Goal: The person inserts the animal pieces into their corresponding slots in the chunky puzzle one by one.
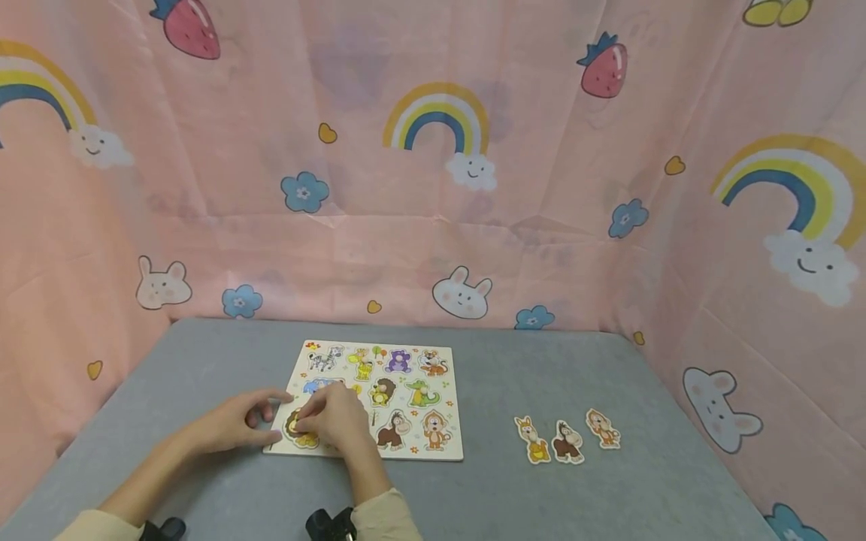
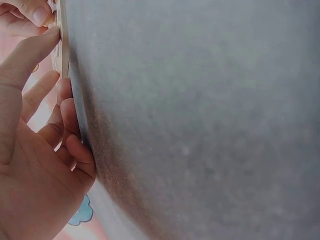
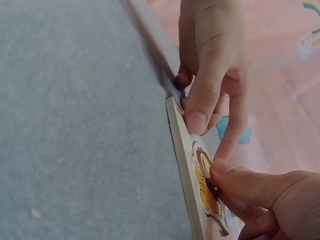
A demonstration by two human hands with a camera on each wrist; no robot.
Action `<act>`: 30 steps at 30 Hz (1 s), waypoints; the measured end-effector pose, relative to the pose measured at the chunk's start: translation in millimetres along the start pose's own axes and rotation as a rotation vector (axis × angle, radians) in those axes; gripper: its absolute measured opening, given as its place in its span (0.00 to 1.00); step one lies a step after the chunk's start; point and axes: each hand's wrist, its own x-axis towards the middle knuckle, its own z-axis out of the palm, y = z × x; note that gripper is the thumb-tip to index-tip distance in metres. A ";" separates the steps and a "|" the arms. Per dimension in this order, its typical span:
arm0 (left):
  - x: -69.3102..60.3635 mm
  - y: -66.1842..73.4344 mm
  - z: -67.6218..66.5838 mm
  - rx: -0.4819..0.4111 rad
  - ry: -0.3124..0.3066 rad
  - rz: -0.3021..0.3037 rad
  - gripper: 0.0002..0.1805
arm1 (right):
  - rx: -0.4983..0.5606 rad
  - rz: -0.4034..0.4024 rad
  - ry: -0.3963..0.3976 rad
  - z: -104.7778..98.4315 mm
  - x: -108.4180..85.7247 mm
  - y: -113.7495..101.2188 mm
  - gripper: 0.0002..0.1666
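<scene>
A flat puzzle board (image 1: 433, 453) with animal pictures lies on the table. At its lower-left corner my right hand (image 1: 338, 417) pinches a lion puzzle piece (image 3: 206, 185) between thumb and fingers, over the lion's place; whether the piece lies fully flat I cannot tell. My left hand (image 1: 233, 422) rests at the board's left edge, its thumb (image 2: 37, 52) near the front corner and its index finger farther up. The left hand's other fingers curl loosely beside the edge. Part of the board's front row is hidden behind the right hand.
To the right of the board lie three loose pieces: a kangaroo (image 1: 533, 440), a gorilla (image 1: 567, 442) and a monkey (image 1: 603, 430). The grey table (image 1: 514, 511) is bordered at the back and sides by a pink printed curtain (image 1: 379, 263).
</scene>
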 end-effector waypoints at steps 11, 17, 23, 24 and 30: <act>-0.8 3.5 -1.0 -0.008 0.000 0.015 0.27 | 0.025 -0.020 -0.002 -0.7 0.3 0.0 0.11; -1.1 3.3 -2.3 -0.016 -0.008 -0.002 0.28 | 0.008 -0.038 -0.011 -0.7 0.7 -0.1 0.11; -0.3 1.2 -3.0 0.000 -0.013 -0.016 0.28 | -0.031 -0.063 -0.035 -3.6 1.8 -0.7 0.11; -0.2 0.8 -2.9 0.005 -0.011 -0.011 0.28 | -0.036 -0.061 -0.040 -4.0 2.1 -0.8 0.11; -0.2 0.0 -3.3 0.021 -0.011 -0.001 0.28 | -0.044 -0.037 -0.058 -3.5 2.9 0.5 0.11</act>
